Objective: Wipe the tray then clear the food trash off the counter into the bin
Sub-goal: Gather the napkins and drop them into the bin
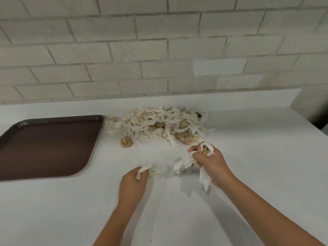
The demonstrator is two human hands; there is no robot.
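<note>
- Right hand [208, 161] clutches a bunch of white strips and brown scraps [204, 151].
- Left hand [134, 181] pinches a white strip [144, 168].
- Trash pile [159, 125] sits mid-tabletop [248, 166], tray [44, 146] to its left.

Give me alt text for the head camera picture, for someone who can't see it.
Over a white counter, a person's right hand grips white strips and brown lumps of food trash, while the left hand pinches a white strip. A larger trash pile lies behind them, a brown tray to its left.
</note>
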